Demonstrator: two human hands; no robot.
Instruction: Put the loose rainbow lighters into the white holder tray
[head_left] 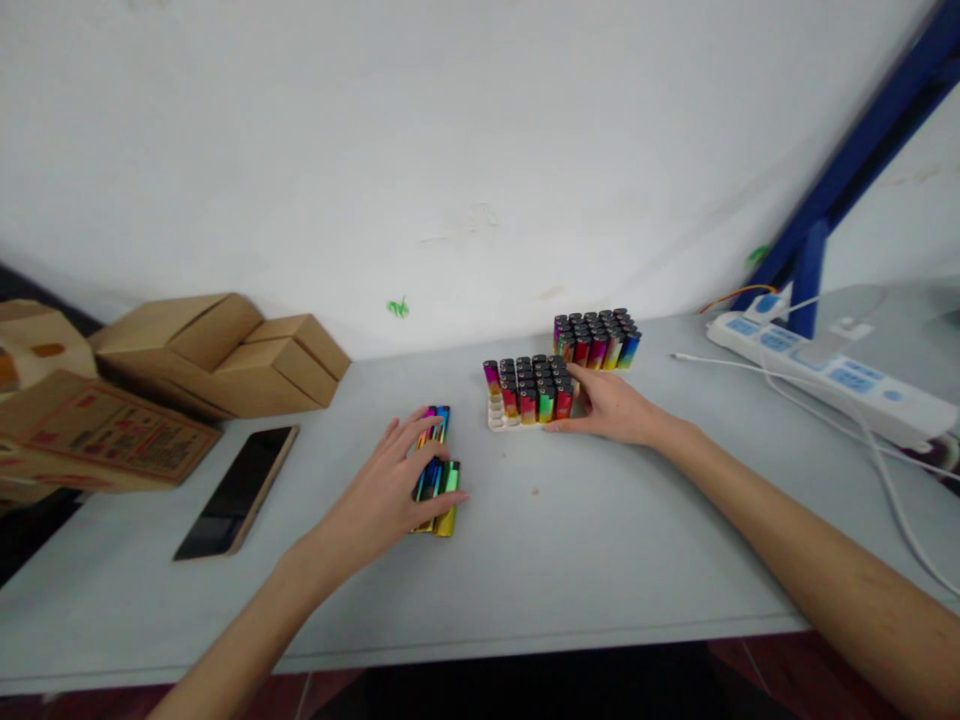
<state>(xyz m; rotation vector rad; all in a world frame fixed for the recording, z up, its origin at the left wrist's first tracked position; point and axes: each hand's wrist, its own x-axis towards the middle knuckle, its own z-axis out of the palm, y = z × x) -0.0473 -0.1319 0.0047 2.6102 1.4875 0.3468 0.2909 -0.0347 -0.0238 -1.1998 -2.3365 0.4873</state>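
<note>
Several shiny multicoloured lighters [448, 524] lie flat on the table. My left hand [390, 475] is over them, its thumb and bent fingers closing about the green-and-yellow one at the right; the palm side is hidden. To the right, a white tray [496, 418] holds upright lighters [528, 385] with black tops, in rows. Bare sockets show in the tray's left column at the front. My right hand [609, 402] grips the tray's right side, with the thumb at its front corner and the fingers partly hidden behind the lighters.
Behind the tray stands a second block of upright lighters [598, 340] near the wall. Cardboard boxes [202, 360] and a phone [238, 492] lie at the left. A white power strip [832, 378] with cables and a blue metal frame [810, 260] are at the right.
</note>
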